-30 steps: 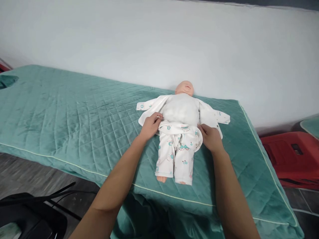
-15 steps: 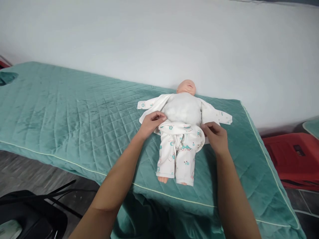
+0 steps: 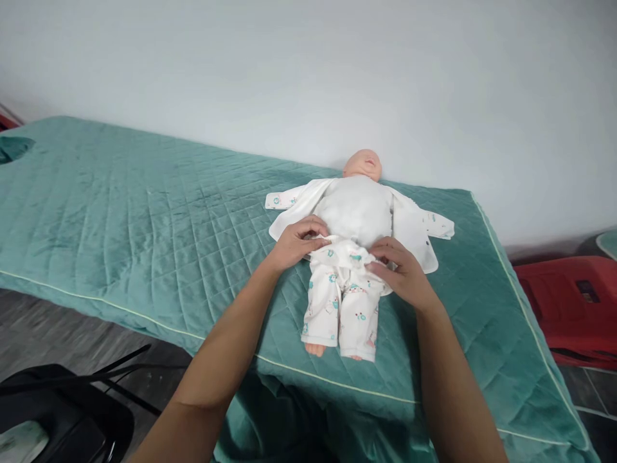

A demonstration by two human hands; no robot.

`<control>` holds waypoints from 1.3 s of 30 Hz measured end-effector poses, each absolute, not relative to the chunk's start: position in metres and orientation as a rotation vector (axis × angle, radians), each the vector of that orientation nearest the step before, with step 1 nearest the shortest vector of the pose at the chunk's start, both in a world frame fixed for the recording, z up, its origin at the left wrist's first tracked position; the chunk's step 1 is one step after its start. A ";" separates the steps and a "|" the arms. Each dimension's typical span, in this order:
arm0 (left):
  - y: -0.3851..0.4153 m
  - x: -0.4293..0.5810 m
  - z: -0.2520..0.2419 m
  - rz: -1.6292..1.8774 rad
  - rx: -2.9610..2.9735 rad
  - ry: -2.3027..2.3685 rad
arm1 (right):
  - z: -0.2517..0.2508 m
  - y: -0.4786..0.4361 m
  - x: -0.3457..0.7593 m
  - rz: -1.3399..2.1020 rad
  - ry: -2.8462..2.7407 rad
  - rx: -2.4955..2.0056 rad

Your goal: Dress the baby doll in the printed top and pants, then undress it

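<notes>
Nearest the viewer, below and left of the doll: a black chair (image 3: 58, 405) stands on the floor, well apart from the doll.
Support: the doll (image 3: 359, 209) lies on its back on a green quilted cover (image 3: 144, 212), feet toward the near edge, head toward the wall.
Feet: one bare foot (image 3: 313, 348) shows at a trouser cuff, near the cover's front edge.
Garment in hand: printed white trousers (image 3: 342, 308) are on the doll's legs, with the waistband (image 3: 344, 249) bunched at the doll's waist.
Left hand (image 3: 294, 244): at the doll's hip on the person's left, fingers curled together and pinched on the waistband.
Right hand (image 3: 402, 273): over the front of the doll's waist, fingers bent and apparently clamped with the thumb on the bunched cloth.
Upper body: a white jacket (image 3: 409, 228) lies open on both sides of the doll's bare torso, sleeves spread.
Beyond the doll's head (image 3: 364, 164): a plain pale wall (image 3: 308, 77), close behind.
Right of the doll: a red stool (image 3: 563, 302) on the floor, apart from the cover.
Risk, uneven pull: the hands grip at different points, so the waistband could twist or sit crooked.
Risk, trapped cloth: the jacket's lower edge lies just beside the waistband and could get caught under it.
Risk, sliding: a hard tug toward the feet could drag the doll toward the near edge.
</notes>
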State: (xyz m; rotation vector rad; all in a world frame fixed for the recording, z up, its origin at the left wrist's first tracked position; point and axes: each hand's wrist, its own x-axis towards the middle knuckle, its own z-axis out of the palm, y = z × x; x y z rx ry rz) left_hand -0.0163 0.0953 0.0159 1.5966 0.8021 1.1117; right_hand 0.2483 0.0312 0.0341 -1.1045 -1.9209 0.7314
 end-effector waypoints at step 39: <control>0.108 -0.003 0.002 1.151 1.080 1.028 | 0.006 0.084 0.271 1.055 -1.274 -1.236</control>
